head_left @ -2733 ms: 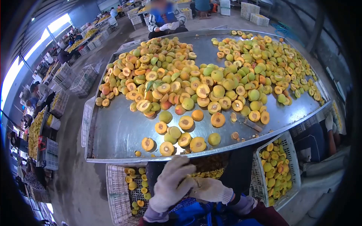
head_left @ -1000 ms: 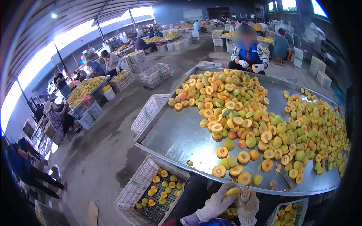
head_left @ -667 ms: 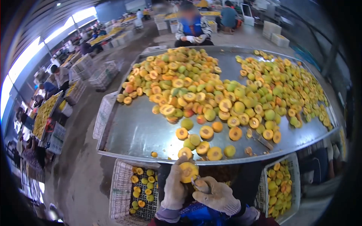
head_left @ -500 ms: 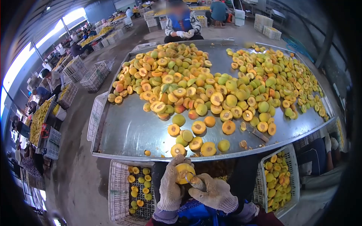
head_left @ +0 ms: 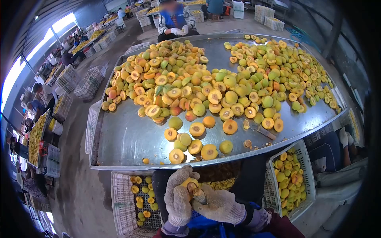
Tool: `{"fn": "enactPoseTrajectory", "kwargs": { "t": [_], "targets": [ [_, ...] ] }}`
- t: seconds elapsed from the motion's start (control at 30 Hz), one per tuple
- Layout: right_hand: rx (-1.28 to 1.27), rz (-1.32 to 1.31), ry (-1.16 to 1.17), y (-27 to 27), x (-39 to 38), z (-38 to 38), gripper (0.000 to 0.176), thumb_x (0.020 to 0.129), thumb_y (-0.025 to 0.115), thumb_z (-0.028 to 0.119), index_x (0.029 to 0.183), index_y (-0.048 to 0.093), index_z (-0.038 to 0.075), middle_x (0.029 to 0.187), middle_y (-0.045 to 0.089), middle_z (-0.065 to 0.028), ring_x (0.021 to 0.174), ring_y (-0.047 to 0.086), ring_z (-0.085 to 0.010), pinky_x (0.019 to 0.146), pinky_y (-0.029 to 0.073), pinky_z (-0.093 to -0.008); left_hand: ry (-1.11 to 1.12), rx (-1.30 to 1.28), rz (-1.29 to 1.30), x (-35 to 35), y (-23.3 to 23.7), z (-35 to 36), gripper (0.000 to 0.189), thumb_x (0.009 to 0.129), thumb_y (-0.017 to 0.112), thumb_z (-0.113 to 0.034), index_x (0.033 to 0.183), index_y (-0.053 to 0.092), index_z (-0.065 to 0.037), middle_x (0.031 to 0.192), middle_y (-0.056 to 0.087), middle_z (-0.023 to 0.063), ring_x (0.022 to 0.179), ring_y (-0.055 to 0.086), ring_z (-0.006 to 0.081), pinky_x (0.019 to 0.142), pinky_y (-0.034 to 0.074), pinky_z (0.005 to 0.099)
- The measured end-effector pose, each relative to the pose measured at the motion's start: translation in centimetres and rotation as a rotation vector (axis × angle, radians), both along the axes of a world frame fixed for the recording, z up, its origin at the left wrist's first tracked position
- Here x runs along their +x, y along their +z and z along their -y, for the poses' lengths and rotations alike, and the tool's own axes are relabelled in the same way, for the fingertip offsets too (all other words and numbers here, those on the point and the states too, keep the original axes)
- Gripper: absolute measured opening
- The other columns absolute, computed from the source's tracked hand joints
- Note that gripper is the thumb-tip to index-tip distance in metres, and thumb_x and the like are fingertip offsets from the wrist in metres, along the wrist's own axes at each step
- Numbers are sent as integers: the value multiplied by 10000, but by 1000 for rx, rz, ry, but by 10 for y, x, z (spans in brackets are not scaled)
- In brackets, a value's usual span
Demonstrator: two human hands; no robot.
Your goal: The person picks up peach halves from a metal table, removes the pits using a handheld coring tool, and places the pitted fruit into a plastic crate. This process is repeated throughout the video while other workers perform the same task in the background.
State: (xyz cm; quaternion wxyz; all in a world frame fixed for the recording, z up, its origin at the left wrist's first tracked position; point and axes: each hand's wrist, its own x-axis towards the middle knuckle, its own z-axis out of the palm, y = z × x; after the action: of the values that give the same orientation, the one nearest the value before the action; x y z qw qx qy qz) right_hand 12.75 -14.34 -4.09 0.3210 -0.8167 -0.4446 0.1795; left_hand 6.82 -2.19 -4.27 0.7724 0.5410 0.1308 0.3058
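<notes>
The left hand (head_left: 177,200), in a white knitted glove, is curled around one yellow cut fruit with a brown centre (head_left: 189,184). The right hand (head_left: 222,206), in a similar but stained glove, is bent narrow close against this fruit; I cannot tell what it grips. At twelve o'clock from them stands the silver metal bench (head_left: 127,137), carrying a big heap of yellow-green fruits (head_left: 174,83). A white plastic crate (head_left: 120,202) is at nine o'clock, partly filled with fruit.
</notes>
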Motion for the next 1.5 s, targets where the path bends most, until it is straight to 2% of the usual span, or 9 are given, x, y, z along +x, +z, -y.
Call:
{"fn": "enactPoseTrajectory", "kwargs": {
  "t": [0.23, 0.3, 0.47, 0.83, 0.9, 1.13, 1.3, 1.4, 1.5],
  "targets": [
    [336, -239, 64, -19, 4, 2, 222, 900, 601, 289, 1074, 544, 164, 915, 575, -89, 616, 626, -248, 528, 516, -374, -4, 335, -135, 8, 5, -7, 562, 998, 514, -408, 1285, 499, 76, 1182, 604, 190, 984, 641, 244, 842, 512, 321],
    [-134, -949, -38, 27, 19, 4, 220, 925, 555, 316, 1070, 539, 151, 815, 606, -87, 641, 634, -258, 605, 528, -382, -31, 191, -162, 9, 12, -3, 544, 999, 510, -405, 1248, 515, 79, 1157, 613, 199, 946, 657, 256, 829, 533, 336],
    [-74, -998, 274, 17, 1, 4, 301, 966, 490, 371, 1120, 538, 117, 733, 624, -114, 703, 646, -309, 657, 531, -381, -394, -396, -170, 14, 22, -15, 580, 994, 476, -480, 1206, 514, 59, 1142, 606, 219, 979, 655, 305, 841, 566, 404],
    [4, -377, -176, -4, -2, 12, 333, 858, 666, 427, 1031, 597, 151, 860, 650, -71, 718, 666, -250, 646, 547, -349, -155, -184, -39, 11, 6, -2, 622, 989, 463, -512, 1218, 484, 66, 1143, 590, 221, 1012, 636, 327, 898, 532, 440],
    [192, 366, 34, -9, -2, 14, 334, 855, 680, 398, 1059, 586, 150, 840, 641, -65, 684, 664, -239, 590, 548, -327, -86, -109, 8, 12, 5, 3, 622, 989, 465, -509, 1216, 486, 70, 1152, 587, 220, 1026, 630, 324, 912, 522, 447],
    [246, 416, 92, -13, -1, 16, 309, 892, 667, 308, 1103, 547, 117, 738, 616, -44, 598, 617, -188, 551, 523, -292, -11, 50, 25, 8, 10, 12, 570, 997, 494, -448, 1244, 503, 66, 1164, 592, 213, 1030, 622, 304, 901, 511, 427],
    [51, -1204, -126, 26, 13, 13, 174, 930, 625, 253, 1046, 571, 135, 715, 569, -16, 570, 571, -106, 427, 434, -248, -186, 156, -291, 12, 27, -6, 405, 1010, 474, -301, 1154, 594, 57, 1142, 629, 185, 1000, 644, 248, 849, 521, 363],
    [41, -1373, 10, 35, 26, 20, 252, 948, 614, 313, 1082, 550, 109, 645, 563, 5, 590, 557, -73, 477, 441, -234, 13, 862, -201, 21, 34, -1, 493, 1010, 465, -404, 1124, 604, 55, 1031, 651, 157, 907, 635, 237, 792, 511, 341],
    [-10, -1396, 49, 36, 32, 24, 292, 937, 625, 336, 1075, 553, 89, 652, 567, 7, 599, 566, -74, 529, 458, -247, -117, 700, -203, 24, 31, -6, 498, 1010, 463, -405, 1110, 612, 60, 1001, 671, 160, 873, 655, 237, 771, 525, 343]
  ]
}}
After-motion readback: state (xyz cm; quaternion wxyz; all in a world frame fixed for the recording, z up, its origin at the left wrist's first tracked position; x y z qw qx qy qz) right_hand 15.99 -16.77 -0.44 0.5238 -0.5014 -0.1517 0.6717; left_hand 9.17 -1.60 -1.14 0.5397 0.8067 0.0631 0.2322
